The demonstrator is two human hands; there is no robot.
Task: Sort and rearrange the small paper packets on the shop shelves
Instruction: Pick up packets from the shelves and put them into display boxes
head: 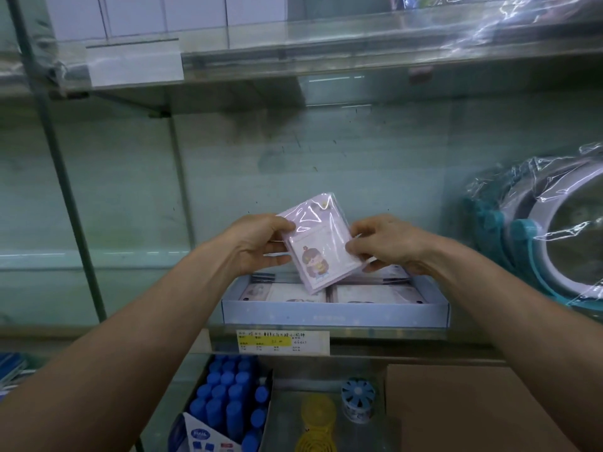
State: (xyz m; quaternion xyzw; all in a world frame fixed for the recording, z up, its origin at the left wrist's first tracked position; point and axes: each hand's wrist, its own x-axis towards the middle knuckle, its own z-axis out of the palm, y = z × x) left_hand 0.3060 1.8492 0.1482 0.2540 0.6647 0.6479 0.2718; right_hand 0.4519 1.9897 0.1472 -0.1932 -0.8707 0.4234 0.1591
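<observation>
A small stack of pink paper packets (321, 246) in clear wrap, printed with a cartoon girl, is held tilted above a shallow blue-white box (332, 313) on the glass shelf. My left hand (261, 244) grips the stack's left edge, thumb on top. My right hand (381, 244) pinches its right edge. More packets (375, 293) lie flat in rows inside the box, partly hidden behind the held stack.
Plastic-wrapped round teal-rimmed items (548, 236) lean at the right of the shelf. A price label (282, 342) sits on the shelf edge. Below are blue-capped bottles (228, 402), yellow and blue round pieces (318, 414) and a brown carton (463, 409). A glass shelf (326, 53) hangs overhead.
</observation>
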